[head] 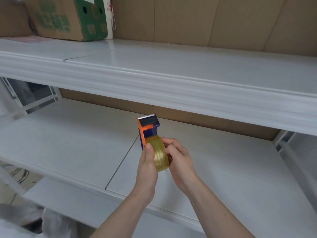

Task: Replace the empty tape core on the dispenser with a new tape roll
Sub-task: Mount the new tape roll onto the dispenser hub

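I hold a blue and orange tape dispenser (148,128) over the lower white shelf, its serrated blade and black roller pointing up and away. A yellowish clear tape roll (158,154) sits in the dispenser body. My left hand (148,164) grips the dispenser's left side from below, thumb on the orange edge. My right hand (178,156) is closed on the roll's right side, fingers over its top rim. The core and hub are hidden behind the roll and my hands.
The lower shelf (68,143) has a seam running under the dispenser. The upper white shelf (171,79) overhangs it. A cardboard box with green print (68,18) stands at the upper left. Brown cardboard backs both shelves.
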